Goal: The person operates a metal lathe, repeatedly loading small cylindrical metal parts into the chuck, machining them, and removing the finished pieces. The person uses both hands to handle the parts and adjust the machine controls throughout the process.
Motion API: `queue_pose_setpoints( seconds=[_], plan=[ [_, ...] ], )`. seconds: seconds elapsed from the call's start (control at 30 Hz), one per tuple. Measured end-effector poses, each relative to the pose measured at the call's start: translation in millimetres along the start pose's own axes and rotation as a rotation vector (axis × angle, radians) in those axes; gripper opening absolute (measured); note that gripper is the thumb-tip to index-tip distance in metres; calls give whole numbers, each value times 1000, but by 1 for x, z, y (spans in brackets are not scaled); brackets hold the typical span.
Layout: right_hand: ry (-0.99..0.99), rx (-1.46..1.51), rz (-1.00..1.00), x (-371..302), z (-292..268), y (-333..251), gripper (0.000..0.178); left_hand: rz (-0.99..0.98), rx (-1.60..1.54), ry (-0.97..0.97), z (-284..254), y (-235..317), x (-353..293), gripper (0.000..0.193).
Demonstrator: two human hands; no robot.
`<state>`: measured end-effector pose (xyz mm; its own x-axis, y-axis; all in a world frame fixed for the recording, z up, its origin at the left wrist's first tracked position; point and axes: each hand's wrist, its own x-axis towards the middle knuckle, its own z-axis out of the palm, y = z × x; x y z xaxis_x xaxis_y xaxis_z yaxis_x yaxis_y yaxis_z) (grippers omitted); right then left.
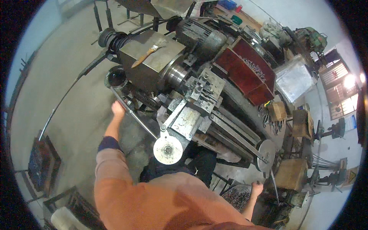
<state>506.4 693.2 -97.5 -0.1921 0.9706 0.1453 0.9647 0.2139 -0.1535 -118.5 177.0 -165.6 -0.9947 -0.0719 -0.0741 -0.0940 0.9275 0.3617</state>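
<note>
My left hand (118, 109) is closed at the upper part of a long metal lever (142, 124) on the left side of a small lathe. Fine finger detail there is hard to see. At the lower right, my right hand (257, 188) is curled into a fist beside a round metal wheel (265, 155) with a thin rod (274, 186) below it; whatever the fist holds is too small to name. Between my hands lie the lathe's tool slide (188, 120), a pale round disc (168, 150) and the shiny spindle chuck (177, 74).
A wooden-handled brush (145, 56) rests on the headstock. Behind the slide stands a dark red tray (245, 71) with small metal parts. A bin of small parts (237, 195) is beside my right forearm. A long rod (63, 105) reaches toward the floor at left.
</note>
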Motion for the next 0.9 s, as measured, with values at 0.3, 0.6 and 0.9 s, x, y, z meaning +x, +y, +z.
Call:
queue_pose_setpoints(
  seconds=[0.3, 0.6, 0.9],
  plan=[
    [36, 234, -138, 26, -60, -65, 41, 278, 217, 27, 34, -68, 27, 19],
    [59, 573, -731, 88, -83, -212, 37, 176, 35, -156, 19, -120, 25, 30],
    [-175, 784, -1506, -42, -128, -515, 37, 91, 185, 630, -235, -152, -11, 35]
  ],
)
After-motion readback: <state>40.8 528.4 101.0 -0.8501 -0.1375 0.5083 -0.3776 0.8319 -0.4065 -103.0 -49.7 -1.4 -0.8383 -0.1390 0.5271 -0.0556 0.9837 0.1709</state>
